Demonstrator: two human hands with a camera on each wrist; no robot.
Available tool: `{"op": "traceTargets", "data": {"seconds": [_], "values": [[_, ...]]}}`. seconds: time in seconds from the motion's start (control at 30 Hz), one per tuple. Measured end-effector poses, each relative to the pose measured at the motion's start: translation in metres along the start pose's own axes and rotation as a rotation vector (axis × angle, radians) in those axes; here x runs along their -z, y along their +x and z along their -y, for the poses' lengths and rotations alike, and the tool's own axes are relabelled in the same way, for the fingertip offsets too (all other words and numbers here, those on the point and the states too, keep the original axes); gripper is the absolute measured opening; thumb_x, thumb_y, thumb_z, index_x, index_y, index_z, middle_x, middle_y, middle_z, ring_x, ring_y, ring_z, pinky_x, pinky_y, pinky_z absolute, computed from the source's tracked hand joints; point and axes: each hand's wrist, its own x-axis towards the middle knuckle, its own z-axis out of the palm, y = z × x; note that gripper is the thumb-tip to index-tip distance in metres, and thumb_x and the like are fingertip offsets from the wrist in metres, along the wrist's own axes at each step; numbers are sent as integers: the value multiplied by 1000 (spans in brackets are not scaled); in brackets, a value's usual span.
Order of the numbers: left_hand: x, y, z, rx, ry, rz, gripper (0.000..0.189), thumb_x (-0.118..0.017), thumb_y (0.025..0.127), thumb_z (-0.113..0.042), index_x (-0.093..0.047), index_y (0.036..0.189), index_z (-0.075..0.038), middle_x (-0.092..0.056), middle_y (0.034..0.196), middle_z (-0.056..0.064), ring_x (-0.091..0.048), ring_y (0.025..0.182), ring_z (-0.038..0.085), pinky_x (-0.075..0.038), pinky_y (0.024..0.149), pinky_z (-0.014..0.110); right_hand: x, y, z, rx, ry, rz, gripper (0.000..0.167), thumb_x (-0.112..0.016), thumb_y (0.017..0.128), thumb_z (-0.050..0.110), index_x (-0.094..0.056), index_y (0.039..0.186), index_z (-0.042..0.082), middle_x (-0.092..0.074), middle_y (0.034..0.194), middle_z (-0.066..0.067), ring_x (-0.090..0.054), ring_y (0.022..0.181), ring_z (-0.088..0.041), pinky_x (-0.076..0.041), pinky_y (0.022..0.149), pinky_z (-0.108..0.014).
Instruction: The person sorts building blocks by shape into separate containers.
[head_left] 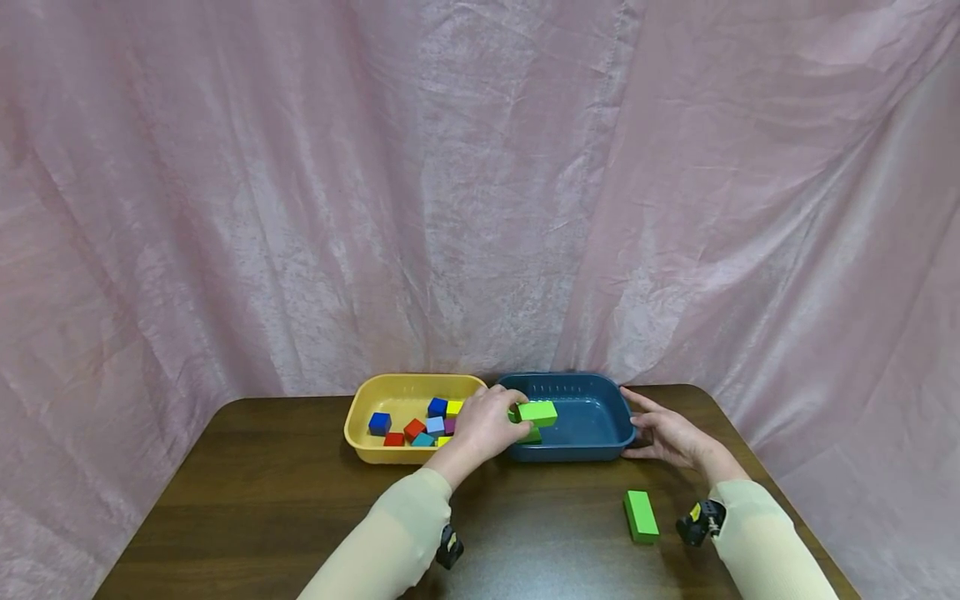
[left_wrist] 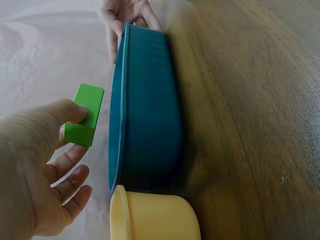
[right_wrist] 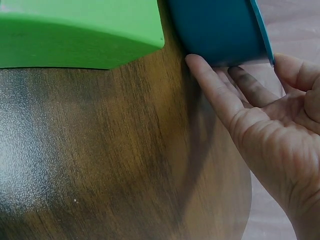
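My left hand (head_left: 489, 423) pinches a light green rectangular block (head_left: 537, 413) between thumb and fingers, above the left end of the blue bin (head_left: 588, 452). In the left wrist view that block (left_wrist: 86, 116) is held just outside the bin's rim outline. More green shows low in the bin beside my left hand, partly covered by it. At the bin's right end, my right hand (head_left: 670, 435) rests spread fingers against the end wall. Seen from the right wrist, the fingers (right_wrist: 212, 85) extend along the wall and under the rim.
Left of the blue bin stands a yellow bin (head_left: 365, 451) with several small coloured cubes, among them a blue cube (head_left: 379, 423) and a red cube (head_left: 415, 430). Another green block (head_left: 641, 517) lies on the brown table (head_left: 247, 500) before my right hand. A pink curtain (head_left: 480, 192) hangs behind.
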Motion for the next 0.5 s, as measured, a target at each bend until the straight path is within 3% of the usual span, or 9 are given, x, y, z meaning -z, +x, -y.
{"op": "traceTargets", "data": {"seconds": [0.37, 0.5], "values": [[-6, 4, -2, 3, 28, 0, 42, -80, 88, -39, -73, 126, -21, -66, 112, 0, -53, 98, 19, -47, 84, 34, -1, 0, 0, -10, 6, -9, 68, -35, 111, 8, 1, 166, 23, -7, 165, -32, -45, 138, -39, -43, 104, -66], [-8, 4, -4, 9, 22, 5, 43, -77, 90, -41, -72, 130, -24, -66, 119, 0, -55, 104, 20, -49, 89, 37, -1, 0, 0, -9, 10, -12, 68, -35, 110, 8, 0, 166, 22, -8, 165, -32, -45, 138, -39, -43, 104, -66]]}}
